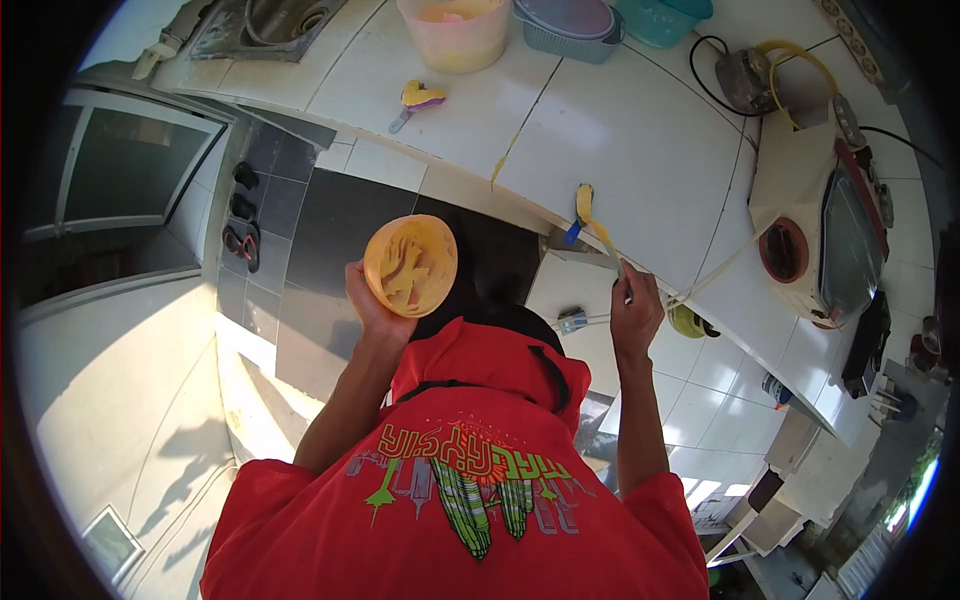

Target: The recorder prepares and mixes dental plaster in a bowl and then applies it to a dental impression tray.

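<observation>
My left hand (380, 304) grips a round orange-yellow bowl (411, 266), its opening tilted toward me and its inside smeared with yellow paste. In my right hand (636, 307) is a thin flat utensil (606, 238), perhaps a spatula, coated with yellow along its upper part. The tip of that utensil comes close to a blue-handled scoop (584, 201) at the counter's front edge, which carries yellow paste; whether they touch I cannot tell. Farther left on the white tiled counter (630, 142) lies a second scoop (415, 103), purple and grey, heaped with yellow paste.
Along the counter's back stand a pinkish tub (454, 45) with yellow residue, a lidded blue basket (570, 34) and a teal container (664, 21). A countertop oven (814, 225) occupies the right. A metal sink (277, 30) is at left; sandals (244, 244) lie on the floor.
</observation>
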The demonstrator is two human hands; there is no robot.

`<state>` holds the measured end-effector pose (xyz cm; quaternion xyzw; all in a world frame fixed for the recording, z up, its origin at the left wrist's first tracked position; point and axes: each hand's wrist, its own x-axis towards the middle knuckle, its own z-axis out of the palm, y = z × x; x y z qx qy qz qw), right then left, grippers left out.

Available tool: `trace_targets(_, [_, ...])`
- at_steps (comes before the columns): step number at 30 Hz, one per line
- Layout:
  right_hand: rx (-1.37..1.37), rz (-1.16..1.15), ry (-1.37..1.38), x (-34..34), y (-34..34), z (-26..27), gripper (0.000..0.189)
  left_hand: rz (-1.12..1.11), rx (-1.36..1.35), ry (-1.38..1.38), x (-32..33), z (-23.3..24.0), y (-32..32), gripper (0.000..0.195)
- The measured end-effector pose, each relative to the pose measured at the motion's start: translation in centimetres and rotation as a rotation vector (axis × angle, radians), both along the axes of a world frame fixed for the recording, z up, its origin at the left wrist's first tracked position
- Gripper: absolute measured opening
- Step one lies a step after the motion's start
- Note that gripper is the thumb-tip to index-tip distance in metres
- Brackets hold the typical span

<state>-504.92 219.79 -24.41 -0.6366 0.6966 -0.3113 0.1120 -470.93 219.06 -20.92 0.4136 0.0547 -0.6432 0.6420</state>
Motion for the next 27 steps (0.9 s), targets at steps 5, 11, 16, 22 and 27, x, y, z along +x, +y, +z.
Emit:
trace_targets(5, [0.019,-0.006,0.002,0.3,0.0,0.0,0.028,-0.006,-0.011,-0.002,0.1,0.0,0.0,0.047])
trace_targets(11, [-0.019,0.011,-0.005,0.6,-0.5,0.3,0.028,0.001,0.000,-0.004,0.3,-0.3,0.0,0.046])
trace_targets(16, [-0.040,0.029,-0.020,1.0,-1.2,0.7,0.029,-0.002,0.001,0.012,0.3,-0.1,0.0,0.046])
trace_targets(22, [-0.021,0.037,0.004,1.3,-2.0,1.0,0.030,0.007,-0.024,0.017,0.6,-0.3,0.2,0.047])
trace_targets(27, [0.022,-0.094,-0.181,1.7,-2.6,2.9,0.027,-0.038,-0.092,0.132,0.6,0.0,0.0,0.048])
